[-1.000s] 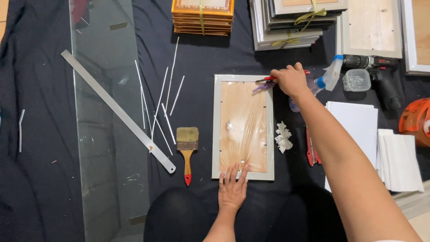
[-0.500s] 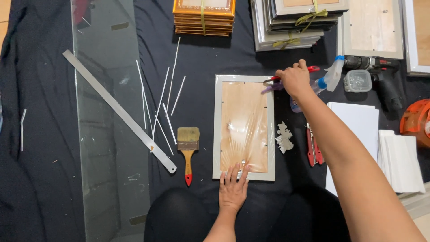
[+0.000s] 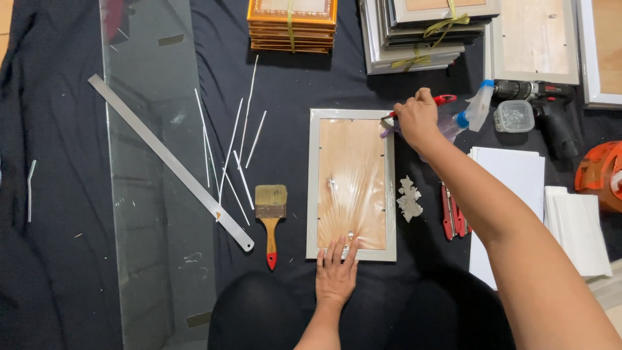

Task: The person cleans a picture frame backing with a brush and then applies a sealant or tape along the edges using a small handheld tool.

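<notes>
A grey picture frame (image 3: 313, 188) lies face down on the black cloth, its wooden backing (image 3: 353, 181) covered by wrinkled clear film. My left hand (image 3: 337, 275) presses flat on the frame's near edge, fingers spread. My right hand (image 3: 418, 120) is closed around a red-handled tool (image 3: 444, 99), whose tip meets the frame's far right corner.
A paintbrush (image 3: 271, 210) and a metal ruler (image 3: 168, 159) lie left of the frame, on and beside a glass sheet (image 3: 152, 194), with thin white strips (image 3: 230, 146). Stacked frames (image 3: 291, 26) sit at the back. A spray bottle (image 3: 476, 107), drill (image 3: 551, 104), red cutters (image 3: 453, 214) and white paper (image 3: 512, 188) are right.
My right hand shifted very slightly at the frame's far right corner. My left hand stays pressed on the near edge.
</notes>
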